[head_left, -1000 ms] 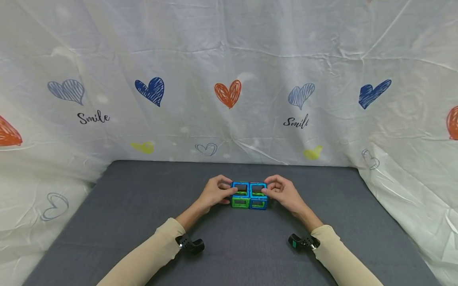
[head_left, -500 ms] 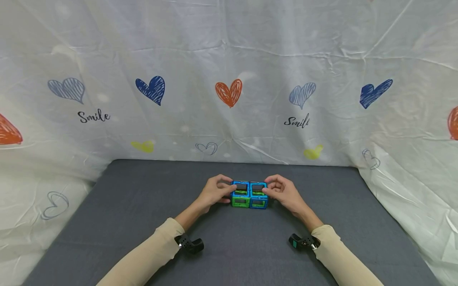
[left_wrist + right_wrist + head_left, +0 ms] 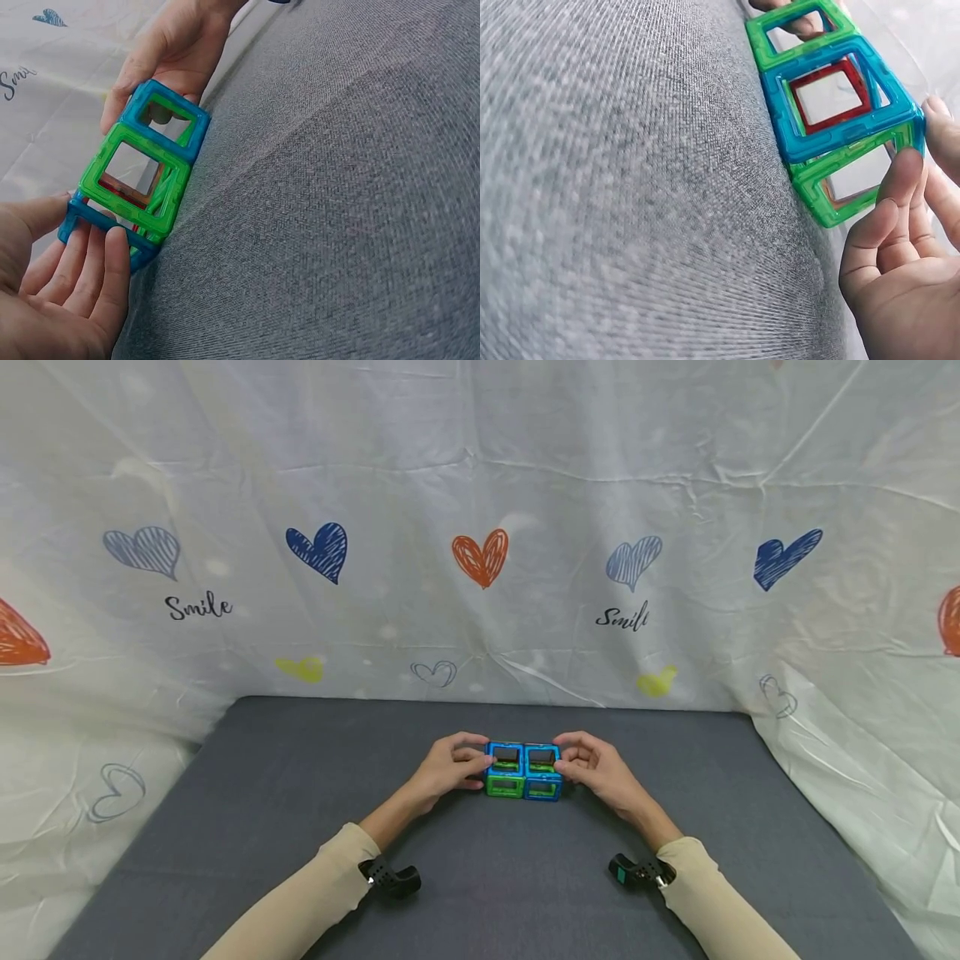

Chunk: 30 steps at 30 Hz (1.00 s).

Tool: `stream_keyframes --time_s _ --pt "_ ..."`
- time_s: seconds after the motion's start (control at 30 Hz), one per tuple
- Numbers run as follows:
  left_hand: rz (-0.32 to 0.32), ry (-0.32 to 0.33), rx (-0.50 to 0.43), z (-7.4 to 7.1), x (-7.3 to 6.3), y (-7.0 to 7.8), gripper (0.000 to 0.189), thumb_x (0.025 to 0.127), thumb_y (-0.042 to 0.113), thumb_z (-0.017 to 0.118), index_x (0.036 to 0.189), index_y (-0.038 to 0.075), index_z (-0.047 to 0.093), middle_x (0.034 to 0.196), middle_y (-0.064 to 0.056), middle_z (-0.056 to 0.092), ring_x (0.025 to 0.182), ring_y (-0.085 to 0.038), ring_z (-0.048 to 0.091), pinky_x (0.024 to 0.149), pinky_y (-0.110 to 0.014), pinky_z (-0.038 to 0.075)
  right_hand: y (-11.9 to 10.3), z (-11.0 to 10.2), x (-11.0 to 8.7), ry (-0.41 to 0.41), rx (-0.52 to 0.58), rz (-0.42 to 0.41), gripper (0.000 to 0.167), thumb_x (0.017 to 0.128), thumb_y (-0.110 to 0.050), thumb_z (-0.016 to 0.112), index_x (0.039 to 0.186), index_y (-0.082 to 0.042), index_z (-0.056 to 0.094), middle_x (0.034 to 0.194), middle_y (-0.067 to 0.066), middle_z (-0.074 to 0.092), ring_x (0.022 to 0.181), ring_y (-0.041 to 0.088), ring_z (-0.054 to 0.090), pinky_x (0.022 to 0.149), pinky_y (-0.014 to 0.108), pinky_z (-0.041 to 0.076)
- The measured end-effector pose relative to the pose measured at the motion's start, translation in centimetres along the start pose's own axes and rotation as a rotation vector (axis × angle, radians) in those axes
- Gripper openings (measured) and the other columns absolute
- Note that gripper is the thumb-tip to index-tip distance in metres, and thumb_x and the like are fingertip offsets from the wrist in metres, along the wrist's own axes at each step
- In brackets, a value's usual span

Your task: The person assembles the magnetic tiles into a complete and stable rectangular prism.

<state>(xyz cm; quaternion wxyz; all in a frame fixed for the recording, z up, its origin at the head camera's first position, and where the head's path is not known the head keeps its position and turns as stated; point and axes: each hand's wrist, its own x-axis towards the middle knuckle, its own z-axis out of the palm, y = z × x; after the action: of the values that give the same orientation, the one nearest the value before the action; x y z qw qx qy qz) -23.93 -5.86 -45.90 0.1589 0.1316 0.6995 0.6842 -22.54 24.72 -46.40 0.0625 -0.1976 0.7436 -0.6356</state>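
On the grey cloth stands a small block of magnetic tiles, two cubes side by side, with blue and green square frames. Through the openings a red tile shows in the right wrist view. My left hand holds the block's left end, its thumb at the upper edge and its fingertips on a blue end tile. My right hand holds the other end, thumb at the top corner and fingertips against a green tile. The block's far side is hidden in the head view.
Grey cloth covers the table. Behind and beside it hangs a white curtain printed with hearts and "Smile". Black bands with cameras sit on the left wrist and right wrist.
Both thumbs have drawn slightly outward along the block, toward its ends. The wrists have shifted a little outward. The block stays in about the same place.
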Motion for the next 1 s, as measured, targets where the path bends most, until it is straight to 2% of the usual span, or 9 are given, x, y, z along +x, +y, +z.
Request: stream_keyframes --time_s 0.4,0.63,1.0 --pt "0.015 0.018 0.006 0.26 -0.22 0.03 0.044 0.098 0.010 0.070 0.139 0.000 0.055 0.112 -0.016 0.070 0.089 -0.022 0.069 0.076 -0.040 0.059 0.37 0.39 0.08 0.034 0.071 -0.011 0.041 0.098 -0.001 0.067 0.135 0.010 0.052 0.100 0.020 0.063 0.077 0.015 0.061 0.070 0.028 0.053" --pt "0.013 0.022 -0.013 0.32 -0.29 -0.17 0.044 0.099 0.010 0.070 0.138 0.000 0.053 0.114 -0.021 0.069 0.090 -0.024 0.070 0.076 -0.040 0.059 0.49 0.40 0.15 0.016 0.078 -0.017 0.043 0.099 -0.001 0.066 0.136 0.011 0.050 0.100 0.020 0.063 0.078 0.013 0.061 0.071 0.028 0.053" --pt "0.032 0.021 -0.031 0.33 -0.26 -0.41 0.043 0.099 0.010 0.069 0.138 0.001 0.052 0.113 -0.020 0.069 0.090 -0.025 0.071 0.074 -0.040 0.060 0.32 0.11 0.16 -0.007 0.098 0.008 0.044 0.099 0.000 0.065 0.138 0.011 0.047 0.103 0.022 0.063 0.081 0.012 0.062 0.071 0.027 0.054"
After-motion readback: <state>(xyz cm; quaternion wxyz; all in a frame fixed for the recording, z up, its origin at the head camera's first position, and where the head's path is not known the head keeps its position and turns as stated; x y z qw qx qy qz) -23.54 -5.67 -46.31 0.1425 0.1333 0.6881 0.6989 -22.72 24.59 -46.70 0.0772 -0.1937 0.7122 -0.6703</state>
